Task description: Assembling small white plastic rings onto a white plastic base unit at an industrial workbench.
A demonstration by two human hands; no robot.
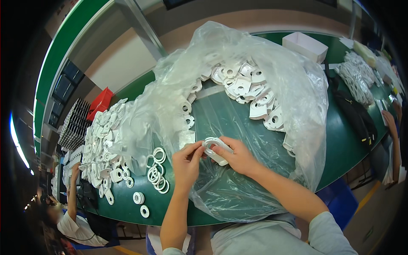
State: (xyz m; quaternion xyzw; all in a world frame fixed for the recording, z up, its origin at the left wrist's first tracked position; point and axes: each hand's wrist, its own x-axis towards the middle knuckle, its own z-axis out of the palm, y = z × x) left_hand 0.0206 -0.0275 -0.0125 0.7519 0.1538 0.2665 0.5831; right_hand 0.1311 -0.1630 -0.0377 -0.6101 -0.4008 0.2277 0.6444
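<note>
In front of my body, both hands are at a white plastic part (220, 160) with a round ring-shaped end and a longer flat body. My right hand (238, 156) grips the body, its thumb pressed over the round opening. At the ring's left edge, the thumb and fingertips of my left hand (186, 165) are pinched together; the exact contact is partly hidden by the fingers. Under my hands lies a large clear plastic bag (242, 191), spread on the green table (165, 214). Many similar white parts (242, 86) are heaped inside it.
Left of the bag lie loose white rings (158, 175), small round pieces (139, 198) and a pile of white parts (104, 140). Farther off are a red bin (100, 103), a white box (305, 47) and bundled white cords (356, 76). Other people sit at both ends.
</note>
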